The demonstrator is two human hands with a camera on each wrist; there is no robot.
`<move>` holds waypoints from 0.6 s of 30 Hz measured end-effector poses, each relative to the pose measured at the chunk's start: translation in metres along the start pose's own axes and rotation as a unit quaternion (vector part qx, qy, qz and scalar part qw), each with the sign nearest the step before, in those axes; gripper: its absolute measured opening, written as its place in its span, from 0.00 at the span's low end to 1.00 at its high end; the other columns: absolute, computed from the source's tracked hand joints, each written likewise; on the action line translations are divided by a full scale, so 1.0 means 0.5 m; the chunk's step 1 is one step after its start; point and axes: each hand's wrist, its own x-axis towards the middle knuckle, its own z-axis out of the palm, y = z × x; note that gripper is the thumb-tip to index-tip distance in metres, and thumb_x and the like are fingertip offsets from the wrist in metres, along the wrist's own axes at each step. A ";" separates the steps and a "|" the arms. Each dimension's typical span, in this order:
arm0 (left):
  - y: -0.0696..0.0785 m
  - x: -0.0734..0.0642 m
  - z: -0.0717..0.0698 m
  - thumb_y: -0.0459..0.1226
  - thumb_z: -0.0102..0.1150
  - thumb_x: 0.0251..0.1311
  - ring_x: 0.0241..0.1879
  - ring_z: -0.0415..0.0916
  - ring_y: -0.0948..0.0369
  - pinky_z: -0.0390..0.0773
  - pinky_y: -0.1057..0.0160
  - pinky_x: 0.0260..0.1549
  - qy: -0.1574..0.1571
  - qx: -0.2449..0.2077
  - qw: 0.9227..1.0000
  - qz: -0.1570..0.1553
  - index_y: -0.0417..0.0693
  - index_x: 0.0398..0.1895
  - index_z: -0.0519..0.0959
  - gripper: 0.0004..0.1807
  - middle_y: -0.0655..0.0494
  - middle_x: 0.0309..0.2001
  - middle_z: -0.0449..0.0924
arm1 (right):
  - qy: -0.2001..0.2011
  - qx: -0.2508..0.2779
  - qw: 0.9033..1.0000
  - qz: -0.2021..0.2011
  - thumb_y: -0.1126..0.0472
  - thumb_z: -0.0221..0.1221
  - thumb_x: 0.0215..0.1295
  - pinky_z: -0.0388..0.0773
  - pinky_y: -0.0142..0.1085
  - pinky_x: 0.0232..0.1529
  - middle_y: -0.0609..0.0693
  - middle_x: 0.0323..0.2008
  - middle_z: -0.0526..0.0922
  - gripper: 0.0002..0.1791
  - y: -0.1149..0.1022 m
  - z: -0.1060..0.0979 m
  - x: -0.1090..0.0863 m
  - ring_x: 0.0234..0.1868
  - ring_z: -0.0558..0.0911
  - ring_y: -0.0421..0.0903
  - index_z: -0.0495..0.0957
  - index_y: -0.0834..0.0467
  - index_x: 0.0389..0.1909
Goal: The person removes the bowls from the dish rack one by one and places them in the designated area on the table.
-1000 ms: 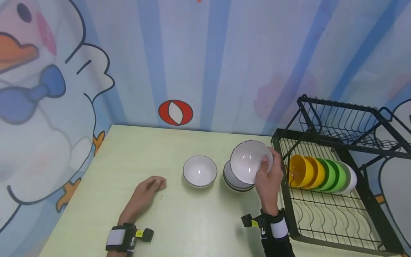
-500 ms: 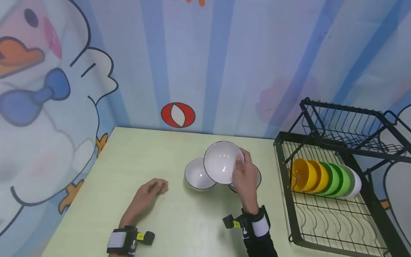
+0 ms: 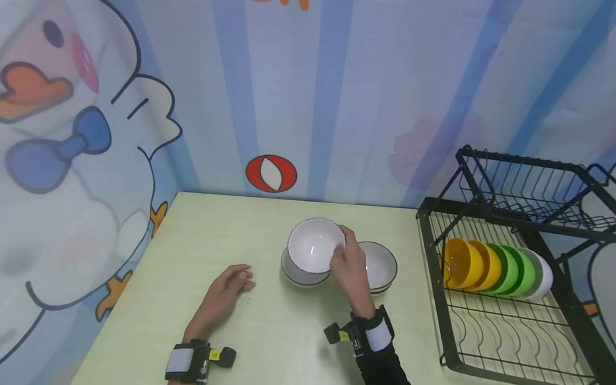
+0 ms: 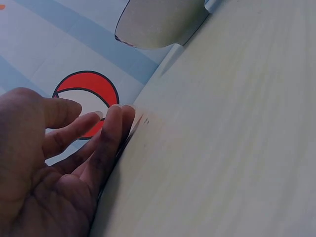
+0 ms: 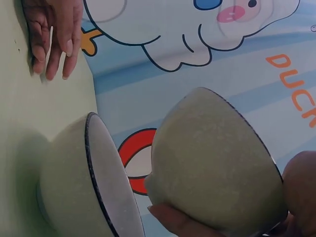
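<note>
My right hand grips a white bowl with a dark rim by its right side, thumb inside and fingers beneath. That bowl is tilted above a second white bowl on the table. In the right wrist view the held bowl hangs apart from the standing bowl. To the right of my right hand stands a small stack of white bowls. My left hand rests on the table to the left, fingers loosely bent and holding nothing; the left wrist view shows its palm.
A black two-tier dish rack stands on the right. In its lower tier lean yellow bowls, green bowls and a white bowl in a row. A cartoon-printed wall closes off the table's back edge.
My right hand has carried the held bowl leftward, from over the stack to over the single bowl. My left hand stays in place, its fingers slightly more spread. The view has shifted slightly.
</note>
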 end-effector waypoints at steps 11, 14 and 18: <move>0.002 -0.005 -0.014 0.58 0.40 0.75 0.59 0.80 0.54 0.67 0.42 0.70 0.027 0.005 1.000 0.008 0.61 0.69 0.66 0.25 0.51 0.63 0.77 | -0.025 -0.012 1.000 -0.014 0.69 0.41 0.70 0.63 0.57 0.74 0.63 0.72 0.65 0.28 0.001 0.013 -0.001 0.75 0.64 0.59 0.61 0.63 0.71; 0.002 -0.007 -0.023 0.54 0.39 0.77 0.61 0.77 0.53 0.71 0.45 0.67 0.037 0.025 0.999 0.012 0.60 0.69 0.66 0.23 0.50 0.65 0.75 | -0.029 -0.022 0.999 -0.013 0.68 0.42 0.70 0.63 0.57 0.73 0.63 0.72 0.64 0.28 0.004 0.016 -0.001 0.75 0.63 0.60 0.60 0.63 0.72; 0.005 -0.012 -0.036 0.54 0.39 0.77 0.67 0.70 0.49 0.71 0.44 0.66 0.049 0.051 0.997 0.015 0.59 0.69 0.67 0.24 0.49 0.69 0.70 | -0.037 -0.034 0.999 -0.015 0.68 0.43 0.71 0.65 0.57 0.73 0.63 0.73 0.63 0.29 0.008 0.020 -0.001 0.74 0.64 0.59 0.59 0.62 0.73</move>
